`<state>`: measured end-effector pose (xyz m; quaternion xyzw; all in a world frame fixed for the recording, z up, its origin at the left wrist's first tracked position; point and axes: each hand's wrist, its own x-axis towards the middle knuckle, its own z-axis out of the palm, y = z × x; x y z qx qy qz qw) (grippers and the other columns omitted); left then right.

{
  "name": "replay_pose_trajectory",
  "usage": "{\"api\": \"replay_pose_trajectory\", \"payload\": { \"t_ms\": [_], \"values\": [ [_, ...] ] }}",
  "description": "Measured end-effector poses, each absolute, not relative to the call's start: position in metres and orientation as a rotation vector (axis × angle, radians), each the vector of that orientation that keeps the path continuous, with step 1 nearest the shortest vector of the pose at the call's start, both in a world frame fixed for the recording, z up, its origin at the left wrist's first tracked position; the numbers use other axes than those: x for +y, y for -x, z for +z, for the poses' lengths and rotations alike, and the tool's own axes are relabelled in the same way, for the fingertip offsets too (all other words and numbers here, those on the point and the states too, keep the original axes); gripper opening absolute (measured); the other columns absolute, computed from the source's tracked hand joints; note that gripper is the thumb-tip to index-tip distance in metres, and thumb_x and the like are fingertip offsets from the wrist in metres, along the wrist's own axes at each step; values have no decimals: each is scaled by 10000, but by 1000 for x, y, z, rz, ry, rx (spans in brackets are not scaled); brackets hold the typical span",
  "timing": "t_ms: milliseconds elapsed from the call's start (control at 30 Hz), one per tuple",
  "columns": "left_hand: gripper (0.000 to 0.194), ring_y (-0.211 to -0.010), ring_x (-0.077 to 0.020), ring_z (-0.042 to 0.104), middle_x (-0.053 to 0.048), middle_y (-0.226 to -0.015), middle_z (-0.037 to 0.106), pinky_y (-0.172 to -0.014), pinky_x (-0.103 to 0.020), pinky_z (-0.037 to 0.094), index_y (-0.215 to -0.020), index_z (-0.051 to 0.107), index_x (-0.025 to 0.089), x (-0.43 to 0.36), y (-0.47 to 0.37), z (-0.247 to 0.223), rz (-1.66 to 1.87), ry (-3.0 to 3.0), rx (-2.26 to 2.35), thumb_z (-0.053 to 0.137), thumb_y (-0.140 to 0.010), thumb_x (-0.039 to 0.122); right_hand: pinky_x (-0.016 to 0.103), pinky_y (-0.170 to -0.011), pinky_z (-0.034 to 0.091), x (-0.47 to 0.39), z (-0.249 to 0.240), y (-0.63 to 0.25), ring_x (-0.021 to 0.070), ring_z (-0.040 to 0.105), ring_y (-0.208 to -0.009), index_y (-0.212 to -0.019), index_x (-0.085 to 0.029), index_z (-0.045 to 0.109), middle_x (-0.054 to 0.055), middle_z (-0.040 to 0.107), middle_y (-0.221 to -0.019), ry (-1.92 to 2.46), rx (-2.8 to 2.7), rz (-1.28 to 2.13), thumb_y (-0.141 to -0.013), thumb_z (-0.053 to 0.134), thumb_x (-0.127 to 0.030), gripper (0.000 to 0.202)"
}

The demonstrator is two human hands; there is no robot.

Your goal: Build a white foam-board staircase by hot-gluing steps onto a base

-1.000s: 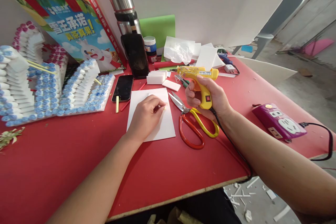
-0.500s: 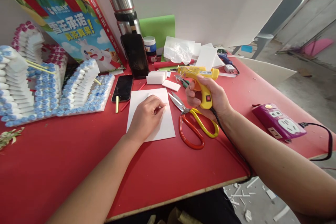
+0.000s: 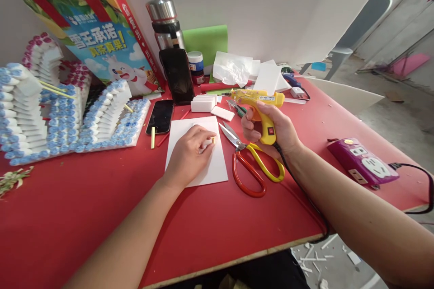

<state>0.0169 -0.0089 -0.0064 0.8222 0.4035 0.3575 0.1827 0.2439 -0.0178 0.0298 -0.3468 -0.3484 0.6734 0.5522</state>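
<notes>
while the left hand [image 3: 186, 156] is leaning over a white board [image 3: 217, 167], its thumb and forefinger are pinching a small yellowish piece [image 3: 213, 140] at the board's surface or just above it; from where i'm standing i can't tell whether the two are touching. the right hand [image 3: 283, 131] is gripping a yellow glue gun [image 3: 266, 98], fingers curling round the handle, and its nozzle is pointing off to the left, well apart from the pinched piece. a pair of scissors [image 3: 241, 146] is lying part open just beside the board on the red counter [image 3: 98, 180].

by my judgement the board is standing near its beginning: the little piece seems to be getting set or steadied, and a row of thin white slabs [image 3: 202, 104] and a loose white tile [image 3: 223, 113] are sitting behind it, apparently unused. off to the left, blue-and-white stepped models [image 3: 110, 110] are looking much further along.

some of it is escaping me. the palm is covering part of the board, so whatever is lying beneath is hidden. the nozzle is blending into the clutter, and i'm not making out any glue, nor whether the trigger is being squeezed.
</notes>
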Motion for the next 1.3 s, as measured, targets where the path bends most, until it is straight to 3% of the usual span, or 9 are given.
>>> {"api": "replay_pose_trajectory", "payload": {
  "t_ms": [267,800,1300],
  "values": [
    [216,-733,-112,551,-19,-970,629,-689,-256,472,-1039,705,201,-11,-15,-4,1022,-2378,1173,601,-893,81,225,-446,322,-16,28,-245,66,397,-453,-746,-175,599,-6,532,-646,813,-831,1600,-867,642,-453,306],
    [183,-848,-204,630,-54,-879,708,-799,-365,498,-953,718,208,-9,-23,-11,1051,-2477,1129,539,-972,177,234,-437,334,-17,29,-245,67,395,-455,-742,-179,608,-5,520,-655,807,-837,1599,-839,689,-451,300],
    [184,-803,-191,623,-55,-847,682,-755,-339,500,-893,715,194,-9,-26,-12,1053,-2411,1166,546,-933,132,239,-437,310,-18,31,-244,70,379,-458,-741,-185,602,-10,523,-647,833,-832,1588,-836,691,-464,308]
  ]
}}
